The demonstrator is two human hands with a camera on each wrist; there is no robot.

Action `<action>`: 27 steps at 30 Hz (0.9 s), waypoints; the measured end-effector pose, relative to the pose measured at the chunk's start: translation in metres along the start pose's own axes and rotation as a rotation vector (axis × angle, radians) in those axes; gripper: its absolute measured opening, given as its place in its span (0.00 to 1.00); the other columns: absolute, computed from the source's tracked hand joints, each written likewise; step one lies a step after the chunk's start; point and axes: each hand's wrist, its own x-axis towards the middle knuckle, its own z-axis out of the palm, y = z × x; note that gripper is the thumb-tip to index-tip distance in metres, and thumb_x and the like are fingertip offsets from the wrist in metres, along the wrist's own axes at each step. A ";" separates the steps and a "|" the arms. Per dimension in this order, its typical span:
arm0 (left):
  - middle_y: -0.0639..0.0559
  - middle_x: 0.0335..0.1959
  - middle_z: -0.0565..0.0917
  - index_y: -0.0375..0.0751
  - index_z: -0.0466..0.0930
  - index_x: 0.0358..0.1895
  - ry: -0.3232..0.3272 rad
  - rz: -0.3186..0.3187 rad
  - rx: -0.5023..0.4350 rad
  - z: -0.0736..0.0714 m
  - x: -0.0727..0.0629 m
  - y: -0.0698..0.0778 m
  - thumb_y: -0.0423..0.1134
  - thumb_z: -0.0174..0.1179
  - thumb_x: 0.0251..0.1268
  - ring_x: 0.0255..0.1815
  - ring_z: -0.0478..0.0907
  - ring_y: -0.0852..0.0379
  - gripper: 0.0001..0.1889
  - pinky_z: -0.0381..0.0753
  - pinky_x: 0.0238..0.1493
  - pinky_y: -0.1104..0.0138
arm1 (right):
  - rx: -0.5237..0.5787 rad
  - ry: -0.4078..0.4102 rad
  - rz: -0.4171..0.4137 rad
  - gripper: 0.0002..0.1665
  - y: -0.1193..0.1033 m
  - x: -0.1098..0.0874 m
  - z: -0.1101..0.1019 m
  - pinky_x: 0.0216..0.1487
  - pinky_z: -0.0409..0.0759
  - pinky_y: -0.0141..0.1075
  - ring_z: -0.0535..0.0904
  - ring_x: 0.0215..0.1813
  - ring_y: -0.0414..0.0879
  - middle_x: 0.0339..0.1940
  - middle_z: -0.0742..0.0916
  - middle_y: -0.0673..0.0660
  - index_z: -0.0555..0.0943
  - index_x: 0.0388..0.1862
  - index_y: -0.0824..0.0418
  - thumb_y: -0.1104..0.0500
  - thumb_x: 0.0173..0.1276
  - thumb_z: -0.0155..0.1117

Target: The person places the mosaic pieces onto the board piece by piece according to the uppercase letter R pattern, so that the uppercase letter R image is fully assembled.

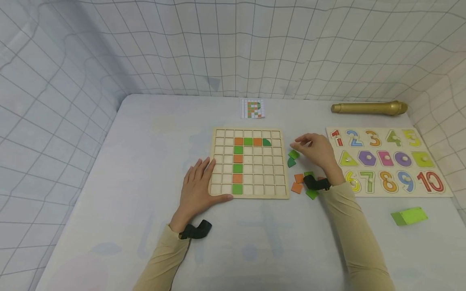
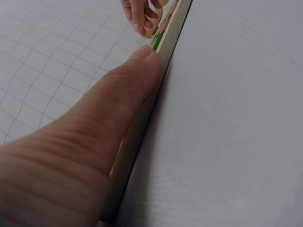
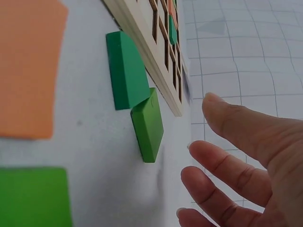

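Observation:
A wooden grid board (image 1: 260, 169) lies in the middle of the table. A column of alternating green and orange square tiles runs down it, and a row near its top ends in a dark green rounded piece (image 1: 266, 142). My left hand (image 1: 196, 186), fingers spread, rests at the board's left edge, its thumb along the front edge. Right of the board, my right hand (image 1: 314, 149) hovers with bent fingers; in the right wrist view the thumb and fingertips are apart and hold nothing. Just below them are a light green tile (image 3: 149, 127) and a loose dark green piece (image 3: 128, 75), touching.
Loose orange tiles (image 1: 296, 188) and green tiles lie by the right wrist. A pattern card (image 1: 253, 108) is behind the board. To the right are a number puzzle board (image 1: 386, 192), a gold microphone (image 1: 369, 108) and a green block (image 1: 409, 216).

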 end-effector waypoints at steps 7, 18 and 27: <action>0.44 0.74 0.52 0.42 0.49 0.75 -0.003 -0.001 0.004 0.000 0.000 0.000 0.71 0.66 0.39 0.75 0.39 0.47 0.61 0.39 0.70 0.51 | -0.018 -0.076 0.058 0.21 0.000 -0.004 -0.001 0.31 0.70 0.38 0.74 0.33 0.50 0.35 0.84 0.59 0.84 0.41 0.65 0.49 0.59 0.70; 0.44 0.74 0.52 0.42 0.49 0.75 -0.002 0.002 0.011 0.000 0.001 0.000 0.71 0.65 0.39 0.75 0.40 0.47 0.61 0.40 0.70 0.51 | -0.041 -0.095 0.127 0.21 0.001 -0.008 0.000 0.35 0.70 0.39 0.76 0.37 0.51 0.36 0.85 0.59 0.84 0.40 0.64 0.48 0.58 0.72; 0.43 0.74 0.52 0.42 0.49 0.76 -0.004 -0.001 0.010 0.001 0.000 -0.001 0.71 0.66 0.39 0.75 0.39 0.47 0.62 0.39 0.70 0.51 | -0.056 -0.086 0.148 0.20 0.000 -0.011 0.000 0.33 0.68 0.39 0.74 0.33 0.50 0.32 0.85 0.57 0.85 0.38 0.63 0.48 0.57 0.72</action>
